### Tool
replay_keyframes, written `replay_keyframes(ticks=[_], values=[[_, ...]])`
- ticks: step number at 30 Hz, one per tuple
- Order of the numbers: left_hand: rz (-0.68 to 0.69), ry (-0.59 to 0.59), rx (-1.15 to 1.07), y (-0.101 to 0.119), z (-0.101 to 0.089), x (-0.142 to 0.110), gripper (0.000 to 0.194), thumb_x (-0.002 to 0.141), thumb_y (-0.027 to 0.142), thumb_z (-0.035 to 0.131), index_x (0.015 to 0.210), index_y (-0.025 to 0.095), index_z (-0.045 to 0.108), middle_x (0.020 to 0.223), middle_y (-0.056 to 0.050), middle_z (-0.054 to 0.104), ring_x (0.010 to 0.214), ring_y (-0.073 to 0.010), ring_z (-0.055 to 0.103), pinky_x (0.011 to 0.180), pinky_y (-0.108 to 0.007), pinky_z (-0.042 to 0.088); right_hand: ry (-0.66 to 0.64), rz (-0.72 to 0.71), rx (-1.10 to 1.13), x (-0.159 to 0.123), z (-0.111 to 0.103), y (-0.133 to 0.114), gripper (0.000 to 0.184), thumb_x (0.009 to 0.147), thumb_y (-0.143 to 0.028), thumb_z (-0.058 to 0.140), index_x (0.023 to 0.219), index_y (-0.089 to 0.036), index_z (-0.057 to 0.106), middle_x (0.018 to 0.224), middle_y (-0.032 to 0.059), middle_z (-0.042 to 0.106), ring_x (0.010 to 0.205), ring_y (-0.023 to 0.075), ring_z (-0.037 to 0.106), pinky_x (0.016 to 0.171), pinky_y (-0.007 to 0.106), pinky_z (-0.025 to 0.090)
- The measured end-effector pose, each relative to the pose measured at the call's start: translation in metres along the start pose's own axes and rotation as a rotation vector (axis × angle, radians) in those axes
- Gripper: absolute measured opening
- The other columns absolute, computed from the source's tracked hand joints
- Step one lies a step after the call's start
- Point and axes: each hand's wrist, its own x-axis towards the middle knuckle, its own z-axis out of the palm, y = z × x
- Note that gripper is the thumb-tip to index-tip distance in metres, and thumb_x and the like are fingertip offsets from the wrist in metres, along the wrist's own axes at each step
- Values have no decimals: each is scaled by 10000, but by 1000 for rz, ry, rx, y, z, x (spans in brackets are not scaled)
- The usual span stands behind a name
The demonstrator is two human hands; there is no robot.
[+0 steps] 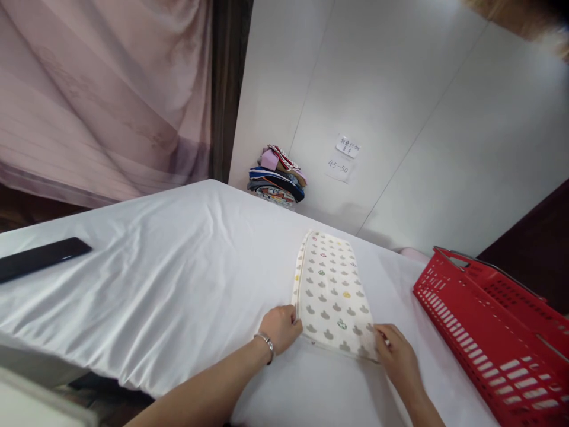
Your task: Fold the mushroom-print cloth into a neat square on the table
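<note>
A cream cloth [331, 284] with a grey duck-like print and a few coloured motifs lies folded on the white-covered table [186, 279]. My left hand [281, 327], with a silver bracelet at the wrist, pinches the near left corner of the cloth. At the near right corner, my right hand [397, 354] grips the edge between thumb and fingers. Layers show along the cloth's left side, where the fold edges do not quite line up. Whether it is a garment or a plain piece of fabric cannot be made out.
A red plastic basket [484, 314] stands at the right. Against the wall at the back is a stack of folded clothes [278, 178]. A black phone-like slab [44, 258] lies at the left. Paper notes [342, 160] are stuck to the wall; a pink curtain [106, 89] hangs left.
</note>
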Motion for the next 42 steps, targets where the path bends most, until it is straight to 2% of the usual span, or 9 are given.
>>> replay_keyframes(ticks=[7, 12, 18, 25, 30, 34, 36, 40, 42], values=[[18, 14, 12, -2, 2, 1, 145, 726, 267, 475, 640, 188, 562, 684, -31, 627, 665, -166, 563, 542, -246, 285, -242, -68, 335, 58, 65, -103, 203, 802, -330, 482, 801, -218, 651, 768, 21, 654, 700, 173, 584, 627, 266, 433], [41, 0, 28, -5, 5, 3, 153, 737, 274, 473, 669, 186, 578, 695, -33, 632, 674, -168, 571, 552, -251, 294, -277, -26, 231, 96, 111, -139, 208, 761, -385, 539, 644, -218, 585, 563, -26, 568, 536, 134, 497, 528, 236, 339], [61, -4, 15, -9, 7, 4, 148, 732, 270, 474, 667, 192, 582, 683, -28, 625, 659, -161, 556, 564, -252, 294, -246, 54, 225, 107, 133, -130, 158, 715, -274, 551, 572, -214, 521, 551, -31, 561, 536, 122, 493, 530, 225, 322], [75, -21, 12, -10, 7, 4, 137, 732, 266, 473, 656, 195, 562, 656, -17, 607, 625, -149, 530, 550, -252, 265, -222, 101, 296, 102, 136, -124, 184, 712, -335, 563, 587, -206, 522, 540, -36, 545, 527, 116, 496, 511, 218, 342], [86, -19, 0, -11, 7, 3, 145, 739, 269, 466, 637, 194, 536, 636, -5, 589, 607, -138, 516, 544, -256, 258, -279, 260, 474, 100, 134, -125, 239, 746, -379, 510, 588, -201, 485, 505, -43, 499, 427, 95, 452, 418, 205, 336], [96, -31, 5, -10, 7, 2, 137, 740, 262, 469, 650, 192, 544, 643, -3, 593, 619, -136, 524, 558, -250, 281, -263, 205, 383, 104, 133, -128, 230, 695, -356, 581, 560, -198, 483, 464, -50, 472, 419, 88, 436, 419, 199, 316], [84, -62, 3, -10, 4, 3, 141, 742, 268, 470, 658, 192, 555, 646, -3, 599, 629, -139, 534, 562, -245, 293, -283, 191, 361, 105, 132, -128, 165, 683, -281, 563, 560, -195, 494, 471, -51, 480, 430, 84, 444, 427, 193, 320], [27, -187, -12, -13, -12, 19, 244, 748, 411, 507, 667, 195, 588, 666, -13, 621, 652, -158, 562, 553, -240, 319, -395, 336, 509, 105, 127, -126, 118, 718, -271, 469, 629, -196, 491, 505, -54, 504, 418, 86, 477, 394, 185, 336], [-7, -167, -13, -14, -22, 37, 324, 769, 484, 484, 690, 196, 609, 698, -27, 640, 674, -170, 576, 565, -244, 339, -415, 374, 560, 104, 125, -124, 114, 719, -286, 470, 650, -196, 483, 509, -53, 515, 417, 89, 488, 385, 184, 342]])
